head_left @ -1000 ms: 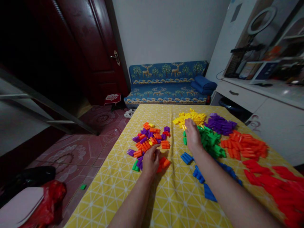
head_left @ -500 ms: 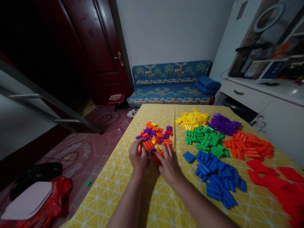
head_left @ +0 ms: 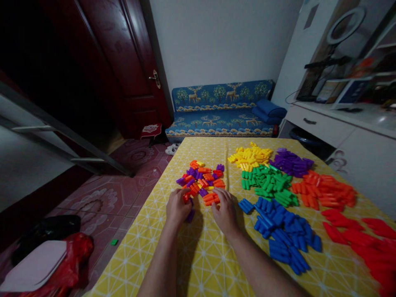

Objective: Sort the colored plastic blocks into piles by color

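Pile (head_left: 202, 182) of mixed pieces lies on yellow cloth (head_left: 213, 255), left hand (head_left: 177, 208) at its near left edge, right hand (head_left: 225, 211) at its near right. Left fingers curl in by a red-orange piece (head_left: 186, 197); can't tell if they're clamped on it, back of hand blocks the view. Purple piece (head_left: 191, 215) shows just beside, partly hidden by that hand. Right hand is loose, thumb and fingers apart, fingertips at an orange piece (head_left: 211, 199), seemingly touching, no pinch visible. One-colour heaps sit off to the right: blue heap (head_left: 283, 225), green heap (head_left: 270, 183), yellow heap (head_left: 251, 156), purple heap (head_left: 291, 162), orange heap (head_left: 324, 189), red heap (head_left: 361, 243). Step in hand looks like picking same-colour pieces out of the mix. Next move seems to call for closing thumb and fingers on one colour, orange being handiest, without dragging purple neighbours along, then carrying it to its heap
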Tool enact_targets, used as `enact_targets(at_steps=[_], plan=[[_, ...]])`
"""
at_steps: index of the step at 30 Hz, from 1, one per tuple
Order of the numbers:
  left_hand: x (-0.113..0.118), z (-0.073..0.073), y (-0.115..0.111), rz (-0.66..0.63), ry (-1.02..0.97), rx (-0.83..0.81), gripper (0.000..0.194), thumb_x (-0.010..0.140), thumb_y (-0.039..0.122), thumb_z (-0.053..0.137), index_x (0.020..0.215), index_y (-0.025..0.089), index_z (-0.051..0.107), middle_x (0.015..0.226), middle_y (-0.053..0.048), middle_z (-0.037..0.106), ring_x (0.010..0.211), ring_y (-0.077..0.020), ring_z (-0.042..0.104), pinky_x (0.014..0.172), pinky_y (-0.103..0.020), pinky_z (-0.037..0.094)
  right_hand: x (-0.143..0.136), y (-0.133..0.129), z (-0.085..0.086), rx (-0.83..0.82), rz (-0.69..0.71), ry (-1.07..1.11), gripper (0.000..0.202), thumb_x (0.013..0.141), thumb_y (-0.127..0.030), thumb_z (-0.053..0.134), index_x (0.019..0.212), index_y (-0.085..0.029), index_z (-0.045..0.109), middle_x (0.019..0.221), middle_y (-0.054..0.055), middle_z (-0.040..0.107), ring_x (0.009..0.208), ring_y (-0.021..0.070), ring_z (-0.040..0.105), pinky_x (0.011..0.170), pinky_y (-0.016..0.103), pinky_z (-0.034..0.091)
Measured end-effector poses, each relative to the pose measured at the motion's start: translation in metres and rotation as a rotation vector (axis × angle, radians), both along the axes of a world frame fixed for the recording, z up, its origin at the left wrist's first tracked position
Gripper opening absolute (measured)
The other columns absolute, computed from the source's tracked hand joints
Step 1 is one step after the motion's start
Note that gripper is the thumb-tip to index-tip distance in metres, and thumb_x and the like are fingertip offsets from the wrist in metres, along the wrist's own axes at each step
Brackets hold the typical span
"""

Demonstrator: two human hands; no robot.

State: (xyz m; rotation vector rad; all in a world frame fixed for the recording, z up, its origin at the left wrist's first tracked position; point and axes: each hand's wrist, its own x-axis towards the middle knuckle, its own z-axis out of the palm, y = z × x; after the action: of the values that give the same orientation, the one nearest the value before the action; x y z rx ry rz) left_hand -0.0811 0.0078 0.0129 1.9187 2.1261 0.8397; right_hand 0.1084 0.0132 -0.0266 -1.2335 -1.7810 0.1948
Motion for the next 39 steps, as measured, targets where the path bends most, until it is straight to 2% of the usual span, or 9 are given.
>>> enact_targets(at_steps=[4,8,13,17,21,26,32,37,39], plan=[[0.006,-0.004,0.002,-0.052,-0.118,0.132,0.026,0.075,0.017,0.064,0.098,0.020,0.075,0.096,-0.010,0.073,0.091,-0.0252,0.067,0.085,-0.036,0.050,-0.006,0.001,0.009,-0.059,0.009,-0.187,0.038,0.091,-0.029,0.053,0.126,-0.019,0.062,0.136,0.012,0.058,0.132,0.0288,0.043,0.111,0.049,0.035],[0.017,-0.002,0.004,-0.004,-0.477,0.254,0.019,0.077,0.031,0.067,0.089,0.019,0.076,0.093,-0.009,0.075,0.086,-0.0237,0.068,0.078,-0.033,0.052,-0.015,0.003,0.019,-0.180,-0.072,-0.366,0.038,0.095,-0.041,0.050,0.125,-0.022,0.064,0.145,0.011,0.051,0.140,0.0339,0.032,0.113,0.060,0.025],[0.031,0.000,0.004,-0.003,-1.172,0.105,0.044,0.077,0.051,0.068,0.100,0.014,0.073,0.084,-0.007,0.074,0.067,-0.0184,0.067,0.058,-0.026,0.051,-0.019,0.002,0.025,-0.209,-0.096,-0.424,0.032,0.092,-0.034,0.053,0.114,-0.017,0.069,0.137,0.014,0.057,0.133,0.0329,0.040,0.118,0.059,0.011],[0.036,-0.001,0.004,-0.079,-1.538,0.023,0.055,0.065,0.043,0.082,0.109,0.014,0.069,0.093,-0.008,0.075,0.070,-0.0153,0.068,0.065,-0.025,0.054,-0.019,0.002,0.021,-0.191,-0.104,-0.378,0.034,0.090,-0.032,0.055,0.116,-0.013,0.069,0.142,0.017,0.053,0.141,0.0385,0.030,0.115,0.066,0.010],[0.037,-0.001,0.004,-0.092,-1.588,0.015,0.065,0.058,0.028,0.087,0.117,0.015,0.066,0.092,-0.007,0.075,0.070,-0.0139,0.068,0.068,-0.024,0.054,-0.015,0.005,0.017,-0.076,-0.104,-0.253,0.030,0.092,-0.026,0.054,0.117,-0.017,0.067,0.129,0.015,0.061,0.133,0.0356,0.041,0.113,0.067,0.017],[0.038,-0.002,0.003,-0.050,-1.534,0.036,0.065,0.061,0.030,0.083,0.120,0.014,0.063,0.090,-0.006,0.073,0.070,-0.0147,0.068,0.067,-0.026,0.055,-0.005,0.003,0.016,0.083,-0.045,0.035,0.017,0.092,-0.028,0.055,0.102,-0.019,0.067,0.110,0.011,0.065,0.109,0.0249,0.056,0.096,0.043,0.045],[0.034,0.002,0.003,0.026,-1.493,0.110,0.056,0.064,0.025,0.064,0.119,0.015,0.064,0.082,-0.002,0.069,0.055,-0.0085,0.059,0.050,-0.018,0.046,-0.005,-0.004,0.020,0.063,0.162,-0.013,0.018,0.088,-0.023,0.060,0.071,-0.021,0.061,0.086,0.003,0.069,0.089,0.0198,0.060,0.093,0.040,0.043],[0.032,0.003,0.005,0.093,-1.485,0.125,0.054,0.061,0.027,0.062,0.113,0.014,0.065,0.080,-0.001,0.068,0.054,-0.0083,0.057,0.052,-0.020,0.047,0.001,-0.003,0.017,0.063,0.039,0.106,0.012,0.086,-0.015,0.054,0.086,-0.020,0.066,0.094,0.007,0.070,0.095,0.0222,0.059,0.088,0.039,0.047],[0.032,0.001,0.005,0.106,-1.475,0.122,0.053,0.061,0.028,0.063,0.112,0.014,0.065,0.078,0.000,0.067,0.054,-0.0082,0.056,0.053,-0.020,0.047,0.003,-0.004,0.016,0.016,0.020,0.056,0.024,0.079,-0.010,0.055,0.096,-0.019,0.068,0.100,0.008,0.071,0.100,0.0242,0.058,0.092,0.041,0.046]])
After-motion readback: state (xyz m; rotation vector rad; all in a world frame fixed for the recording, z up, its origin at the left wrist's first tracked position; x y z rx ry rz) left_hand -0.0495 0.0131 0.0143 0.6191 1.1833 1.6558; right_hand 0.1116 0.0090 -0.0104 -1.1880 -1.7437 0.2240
